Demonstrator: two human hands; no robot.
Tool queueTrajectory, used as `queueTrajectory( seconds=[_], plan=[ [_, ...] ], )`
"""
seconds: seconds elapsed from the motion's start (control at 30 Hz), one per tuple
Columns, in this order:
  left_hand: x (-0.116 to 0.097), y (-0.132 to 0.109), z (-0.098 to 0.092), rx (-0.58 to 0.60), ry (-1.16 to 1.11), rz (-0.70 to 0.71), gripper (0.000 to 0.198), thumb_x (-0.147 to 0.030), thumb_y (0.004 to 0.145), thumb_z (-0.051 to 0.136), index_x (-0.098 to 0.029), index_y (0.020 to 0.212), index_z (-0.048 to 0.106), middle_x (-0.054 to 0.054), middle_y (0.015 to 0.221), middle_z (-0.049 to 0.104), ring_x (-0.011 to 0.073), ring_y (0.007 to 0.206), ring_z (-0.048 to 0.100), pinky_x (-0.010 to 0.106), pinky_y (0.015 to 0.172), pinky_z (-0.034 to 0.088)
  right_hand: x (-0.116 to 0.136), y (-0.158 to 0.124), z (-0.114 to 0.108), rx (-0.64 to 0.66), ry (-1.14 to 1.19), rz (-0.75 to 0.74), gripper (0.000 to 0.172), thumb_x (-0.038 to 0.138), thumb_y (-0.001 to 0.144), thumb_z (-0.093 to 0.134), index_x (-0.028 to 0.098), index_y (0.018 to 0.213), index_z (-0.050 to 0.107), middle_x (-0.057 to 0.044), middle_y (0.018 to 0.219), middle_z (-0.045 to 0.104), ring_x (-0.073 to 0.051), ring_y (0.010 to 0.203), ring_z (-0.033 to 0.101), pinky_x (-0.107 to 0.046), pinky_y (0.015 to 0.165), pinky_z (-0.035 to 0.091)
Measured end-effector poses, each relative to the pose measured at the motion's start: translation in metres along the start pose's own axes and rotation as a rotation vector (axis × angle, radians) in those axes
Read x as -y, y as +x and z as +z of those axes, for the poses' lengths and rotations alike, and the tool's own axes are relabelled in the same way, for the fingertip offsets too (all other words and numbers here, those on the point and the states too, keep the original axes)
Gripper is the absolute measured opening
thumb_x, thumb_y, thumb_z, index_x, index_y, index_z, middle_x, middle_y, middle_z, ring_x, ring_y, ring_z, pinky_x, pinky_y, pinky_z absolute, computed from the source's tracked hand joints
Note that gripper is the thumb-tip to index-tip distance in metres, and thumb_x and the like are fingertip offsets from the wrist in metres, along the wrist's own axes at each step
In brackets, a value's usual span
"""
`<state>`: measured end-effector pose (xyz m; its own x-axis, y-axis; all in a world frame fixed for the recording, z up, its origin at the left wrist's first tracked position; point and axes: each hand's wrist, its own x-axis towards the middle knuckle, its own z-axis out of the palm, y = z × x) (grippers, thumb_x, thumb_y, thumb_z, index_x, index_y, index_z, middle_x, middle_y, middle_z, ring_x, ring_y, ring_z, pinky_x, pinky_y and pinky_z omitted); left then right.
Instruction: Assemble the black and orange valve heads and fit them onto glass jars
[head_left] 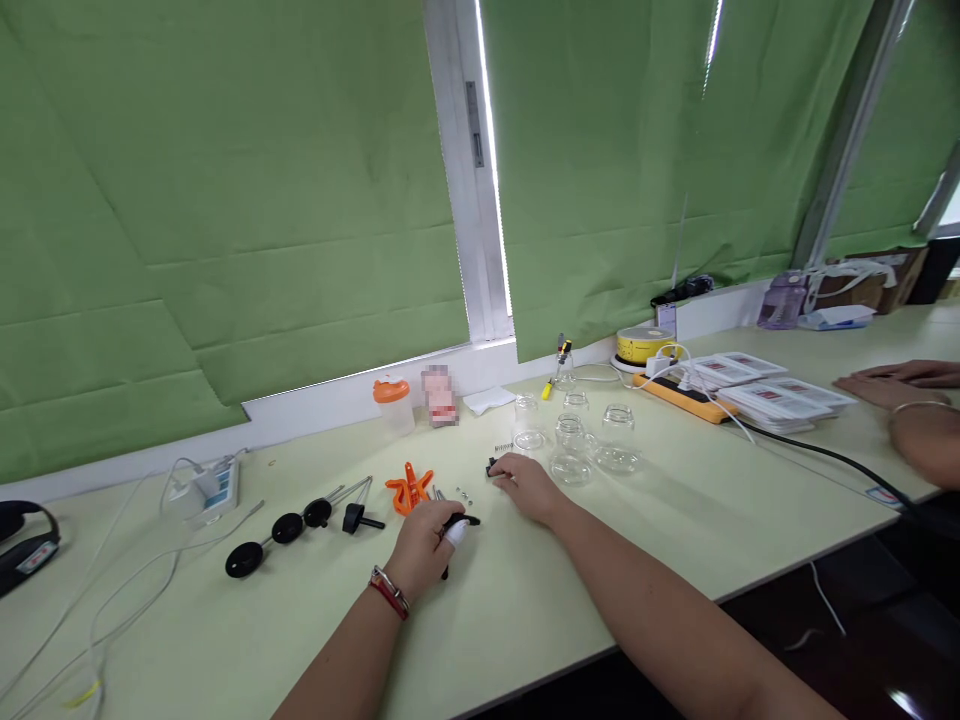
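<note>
Left hand (pixel 424 550) closed around a black part (pixel 471 519), right hand (pixel 525 488) at a small black fitting (pixel 491 467)

Far left of the left grip, a black headset (pixel 30 552); nearer to it, a white power strip (pixel 223 488) with plugs seated. Next, just left of the left grip, round black knobs (pixel 287 528) with metal rods, lying in a row, then a black T-shaped knob (pixel 356 517). Just beyond the left hand, orange spring clamps (pixel 409 492) bunched together; farther beyond, an orange-lidded cup (pixel 394 408). In the left grip, fingers curled in on the black part, with one end jutting rightward; at the thumb, something white, too small to identify. Between the grips, small metal nuts (pixel 465 496). Under the right fingertips, the small black fitting; touching, but impossible to tell whether pinched. Just beyond that grip, a coil spring (pixel 504 448). Right of and beyond the right hand, clear glass jars (pixel 571 465), near a yellow-handled screwdriver (pixel 547 388). Farther right, an orange power strip (pixel 684 402), stacked printed sheets (pixel 784 402) and, well apart from both grips, a co-worker's hands (pixel 889 385).
</note>
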<state>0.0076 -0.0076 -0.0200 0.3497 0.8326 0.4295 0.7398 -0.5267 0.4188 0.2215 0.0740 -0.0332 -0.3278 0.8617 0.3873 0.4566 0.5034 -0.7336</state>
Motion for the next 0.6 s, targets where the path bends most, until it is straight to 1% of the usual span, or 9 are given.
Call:
queueTrajectory(
  seconds=[0.03, 0.07, 0.13, 0.2, 0.3, 0.4, 0.5, 0.6],
  plan=[
    [0.0, -0.001, 0.0, -0.009, -0.039, -0.036, 0.019, -0.025, 0.085, 0.051, -0.02, 0.099, 0.063, 0.007, 0.094, 0.069, 0.0229, 0.09, 0.062, 0.042, 0.08, 0.05, -0.004, 0.003, -0.003, -0.052, -0.095, -0.001, 0.019, 0.011, 0.081, 0.056, 0.017, 0.091, 0.07, -0.007, 0.1, 0.067, -0.021, 0.096, 0.056, -0.033, 0.087, 0.042],
    [-0.001, -0.001, -0.001, -0.008, -0.079, -0.069, 0.018, -0.025, 0.084, 0.052, -0.02, 0.098, 0.063, 0.006, 0.093, 0.068, 0.0222, 0.088, 0.062, 0.041, 0.079, 0.05, -0.007, 0.005, -0.005, -0.074, -0.171, 0.0, 0.022, 0.009, 0.081, 0.054, 0.018, 0.093, 0.071, -0.008, 0.102, 0.067, -0.022, 0.099, 0.055, -0.033, 0.088, 0.041],
    [-0.005, -0.001, -0.002, 0.026, -0.152, -0.12, 0.016, -0.027, 0.084, 0.052, -0.02, 0.093, 0.063, 0.005, 0.086, 0.067, 0.0201, 0.081, 0.061, 0.038, 0.074, 0.05, -0.013, 0.008, -0.007, -0.067, -0.279, 0.019, 0.026, 0.006, 0.081, 0.053, 0.019, 0.094, 0.072, -0.007, 0.101, 0.068, -0.023, 0.099, 0.054, -0.033, 0.087, 0.041],
    [-0.01, 0.0, -0.004, 0.069, -0.196, -0.145, 0.015, -0.029, 0.085, 0.051, -0.02, 0.088, 0.062, 0.003, 0.079, 0.065, 0.0185, 0.074, 0.059, 0.035, 0.07, 0.05, -0.016, 0.009, -0.006, -0.033, -0.337, 0.041, 0.027, 0.005, 0.08, 0.053, 0.019, 0.092, 0.073, -0.007, 0.098, 0.069, -0.023, 0.097, 0.054, -0.032, 0.085, 0.041],
    [-0.015, 0.002, -0.007, 0.104, -0.201, -0.141, 0.016, -0.031, 0.085, 0.05, -0.02, 0.081, 0.06, 0.002, 0.075, 0.064, 0.0179, 0.071, 0.058, 0.033, 0.068, 0.047, -0.015, 0.007, -0.005, -0.006, -0.361, 0.057, 0.025, 0.006, 0.081, 0.052, 0.019, 0.087, 0.073, -0.007, 0.096, 0.069, -0.023, 0.095, 0.054, -0.032, 0.084, 0.04],
    [-0.015, 0.003, -0.009, 0.115, -0.121, -0.126, 0.018, -0.032, 0.086, 0.049, -0.02, 0.079, 0.059, 0.002, 0.073, 0.063, 0.0187, 0.072, 0.057, 0.034, 0.068, 0.045, -0.013, 0.005, -0.004, 0.024, -0.347, 0.052, 0.021, 0.011, 0.081, 0.055, 0.02, 0.088, 0.073, -0.006, 0.097, 0.069, -0.023, 0.095, 0.056, -0.03, 0.081, 0.04],
    [-0.014, 0.004, -0.008, 0.131, -0.032, -0.094, 0.021, -0.033, 0.088, 0.046, -0.02, 0.079, 0.058, 0.003, 0.073, 0.062, 0.02, 0.073, 0.055, 0.035, 0.069, 0.043, -0.012, 0.004, -0.002, 0.094, -0.333, 0.023, 0.018, 0.012, 0.076, 0.061, 0.021, 0.083, 0.074, -0.004, 0.092, 0.07, -0.021, 0.088, 0.059, -0.028, 0.076, 0.04],
    [-0.015, 0.004, -0.007, 0.142, 0.02, -0.049, 0.021, -0.032, 0.089, 0.043, -0.02, 0.08, 0.057, 0.005, 0.077, 0.062, 0.0217, 0.075, 0.054, 0.037, 0.07, 0.043, -0.011, 0.004, 0.003, 0.155, -0.325, -0.023, 0.02, 0.008, 0.073, 0.061, 0.021, 0.079, 0.075, -0.005, 0.085, 0.069, -0.019, 0.081, 0.06, -0.026, 0.071, 0.04]
  ],
)
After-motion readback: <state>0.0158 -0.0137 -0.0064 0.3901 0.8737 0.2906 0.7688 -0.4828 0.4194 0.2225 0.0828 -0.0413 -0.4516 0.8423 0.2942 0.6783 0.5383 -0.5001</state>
